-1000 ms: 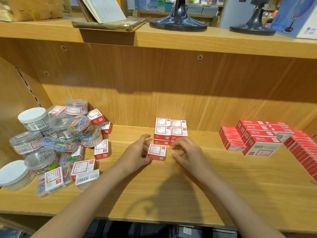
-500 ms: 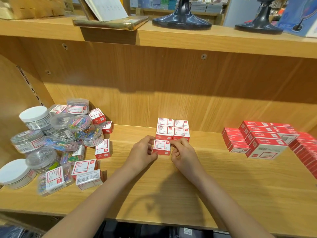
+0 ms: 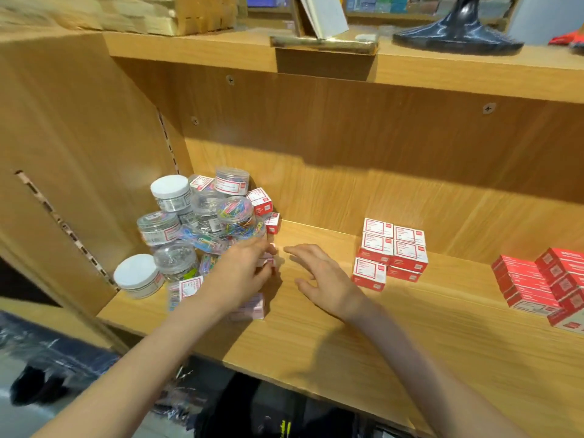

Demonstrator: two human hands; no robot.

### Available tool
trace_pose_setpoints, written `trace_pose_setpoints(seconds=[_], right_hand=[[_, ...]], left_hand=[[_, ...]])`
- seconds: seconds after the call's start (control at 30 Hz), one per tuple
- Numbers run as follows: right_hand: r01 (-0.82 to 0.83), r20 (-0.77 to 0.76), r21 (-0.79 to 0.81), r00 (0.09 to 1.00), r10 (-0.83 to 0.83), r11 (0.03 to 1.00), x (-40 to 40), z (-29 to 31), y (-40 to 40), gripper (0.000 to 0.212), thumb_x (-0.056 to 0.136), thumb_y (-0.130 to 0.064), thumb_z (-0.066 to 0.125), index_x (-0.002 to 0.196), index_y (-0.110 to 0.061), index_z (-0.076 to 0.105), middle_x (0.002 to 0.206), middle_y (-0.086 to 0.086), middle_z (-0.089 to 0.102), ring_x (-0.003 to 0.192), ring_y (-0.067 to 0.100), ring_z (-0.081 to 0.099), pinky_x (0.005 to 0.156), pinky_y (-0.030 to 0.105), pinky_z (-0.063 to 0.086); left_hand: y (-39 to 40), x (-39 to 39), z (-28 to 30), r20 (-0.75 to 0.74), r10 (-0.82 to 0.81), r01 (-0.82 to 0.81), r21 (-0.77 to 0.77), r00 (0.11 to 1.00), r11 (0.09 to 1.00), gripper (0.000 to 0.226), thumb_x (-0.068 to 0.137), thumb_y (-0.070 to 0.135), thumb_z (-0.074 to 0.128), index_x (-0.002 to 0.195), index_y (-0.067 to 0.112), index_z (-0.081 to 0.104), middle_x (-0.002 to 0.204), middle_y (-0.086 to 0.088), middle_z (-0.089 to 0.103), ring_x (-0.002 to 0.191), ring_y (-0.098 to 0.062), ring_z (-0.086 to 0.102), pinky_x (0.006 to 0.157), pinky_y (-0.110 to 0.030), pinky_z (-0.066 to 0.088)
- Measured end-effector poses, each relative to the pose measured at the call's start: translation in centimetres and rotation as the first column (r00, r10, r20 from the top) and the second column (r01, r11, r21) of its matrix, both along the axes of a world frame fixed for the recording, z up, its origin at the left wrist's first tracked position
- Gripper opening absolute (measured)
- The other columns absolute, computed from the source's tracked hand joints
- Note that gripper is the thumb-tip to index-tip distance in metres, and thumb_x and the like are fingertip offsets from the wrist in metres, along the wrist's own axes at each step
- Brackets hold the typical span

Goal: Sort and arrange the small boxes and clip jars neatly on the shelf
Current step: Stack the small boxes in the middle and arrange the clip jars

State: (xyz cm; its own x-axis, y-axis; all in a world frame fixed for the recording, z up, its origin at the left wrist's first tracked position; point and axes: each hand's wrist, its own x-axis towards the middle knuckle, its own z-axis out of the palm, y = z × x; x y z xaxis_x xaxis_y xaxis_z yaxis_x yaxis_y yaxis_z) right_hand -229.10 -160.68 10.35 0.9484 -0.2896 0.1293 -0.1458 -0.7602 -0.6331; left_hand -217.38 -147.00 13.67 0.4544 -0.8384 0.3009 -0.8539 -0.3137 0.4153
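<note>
Where the wood-grain laminate shelf (image 3: pixel 395 327) meets its L wall, round clear plastic clip jars (image 3: pixel 177 235) are heaped w/ small red-white card boxes. Squared box stack (image 3: pixel 390 254) stands centre-R. Left hand (image 3: pixel 243 273) grip closes on small box (image 3: pixel 268 259), partly hidden; right hand (image 3: pixel 325 279) grip wide, holding nothing.

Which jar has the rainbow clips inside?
The clear jar at the right side of the jar pile, beside the small red boxes. It holds mixed pink, blue, yellow and green clips, while the clear jars near it hold silvery ones and two jars have white lids.
</note>
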Motion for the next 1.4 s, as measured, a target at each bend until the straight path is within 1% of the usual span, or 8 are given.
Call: trace_pose_setpoints(seconds=[0.17, 0.3, 0.47, 0.73, 0.83, 1.1, 1.27, 1.4], right_hand=[[0.008, -0.084, -0.159, 0.996, -0.022, 0.987, 3.3, -0.8, 1.4, 0.047, 0.085, -0.030, 0.061, 0.129, -0.023, 0.047, 0.139, 0.003, 0.037, 0.125, 0.022, 0.036, 0.105, 0.033, 0.030], [0.237, 0.113, -0.185, 0.969, -0.219, 0.954, 2.4, -0.7, 1.1, 0.032, 0.073, -0.039, 0.072, 0.079, -0.019, 0.047, 0.096, 0.003, 0.051, 0.093, 0.020, 0.047, 0.078, 0.026, 0.031], [0.283, 0.159, -0.240, 0.955, -0.250, 0.929, 0.9, -1.7, 1.4, 0.046, 0.060, -0.018, 0.080, 0.083, -0.023, 0.041, 0.091, 0.010, 0.051, 0.084, 0.030, 0.051, 0.070, 0.021, 0.028], [0.379, 0.086, 0.026, 0.921, -0.380, 0.925, -2.4, 0.0, 1.0, 0.033, 0.069, -0.010, 0.075, 0.098, -0.012, 0.057, 0.086, -0.001, 0.060, 0.074, 0.018, 0.056, 0.065, 0.028, 0.039], [0.433, 0.070, 0.223, 0.886, -0.458, 0.873, -3.6, 1.0, 0.6, 0.036, 0.067, -0.005, 0.078, 0.093, -0.017, 0.057, 0.081, -0.008, 0.062, 0.068, 0.009, 0.056, 0.066, 0.022, 0.044], [0.515, 0.121, 0.348, 0.804, -0.582, 0.783, -7.4, 3.1, -1.9, 0.034, 0.073, 0.009, 0.069, 0.095, -0.013, 0.054, 0.083, -0.007, 0.060, 0.057, -0.011, 0.058, 0.054, 0.007, 0.044], [0.591, 0.077, 0.063, 0.801, -0.594, 0.804, -9.3, 3.0, -3.6, 0.033, 0.072, 0.002, 0.072, 0.096, -0.017, 0.060, 0.092, 0.002, 0.063, 0.084, 0.025, 0.062, 0.080, 0.035, 0.049], [0.547, 0.156, -0.013, 0.828, -0.539, 0.837, -9.4, 1.4, -3.8, 0.028, 0.074, 0.008, 0.066, 0.095, -0.010, 0.064, 0.113, 0.002, 0.050, 0.096, 0.011, 0.054, 0.085, 0.015, 0.043]], left_hand=[[3.1, 2.0, -1.1, 0.012, -0.004, 0.002, 0.097, 1.000, 0.995, 0.022, 0.086, 0.018, 0.056, 0.104, 0.009, 0.063, 0.102, -0.008, 0.063, 0.098, -0.025, 0.056, 0.081, -0.030, 0.041], [3.7, 2.2, -1.8, -0.057, -0.073, 0.083, 0.200, 0.996, 0.976, 0.061, 0.081, 0.059, 0.029, 0.110, 0.017, 0.061, 0.105, -0.002, 0.064, 0.099, -0.020, 0.054, 0.080, -0.026, 0.036], [4.2, 2.4, -2.4, -0.074, -0.241, 0.252, 0.298, 0.968, 0.921, 0.090, 0.064, 0.079, 0.038, 0.133, 0.022, 0.043, 0.126, 0.007, 0.049, 0.116, -0.011, 0.039, 0.098, -0.027, 0.030], [2.6, 2.1, -3.2, -0.059, -0.335, 0.339, 0.217, 0.940, 0.915, 0.087, 0.063, 0.071, 0.039, 0.134, 0.021, 0.041, 0.128, 0.005, 0.049, 0.119, -0.013, 0.037, 0.098, -0.023, 0.026], [1.0, 1.5, -3.1, -0.062, -0.362, 0.367, 0.201, 0.930, 0.908, 0.085, 0.064, 0.067, 0.046, 0.133, 0.018, 0.042, 0.134, 0.002, 0.045, 0.123, -0.016, 0.036, 0.099, -0.021, 0.022], [-1.0, 0.8, -3.5, -0.076, -0.397, 0.404, 0.151, 0.915, 0.902, 0.068, 0.079, 0.040, 0.067, 0.136, 0.017, 0.039, 0.139, 0.001, 0.035, 0.128, -0.014, 0.026, 0.105, -0.021, 0.018], [-2.1, 0.7, -3.6, -0.084, -0.387, 0.395, 0.122, 0.918, 0.910, 0.061, 0.078, 0.030, 0.070, 0.132, 0.015, 0.045, 0.135, -0.003, 0.040, 0.126, -0.018, 0.030, 0.103, -0.019, 0.020], [-2.5, 0.3, -3.5, -0.068, -0.412, 0.417, 0.112, 0.909, 0.902, 0.060, 0.080, 0.031, 0.068, 0.133, 0.016, 0.044, 0.135, -0.001, 0.039, 0.127, -0.016, 0.030, 0.101, -0.015, 0.018]])
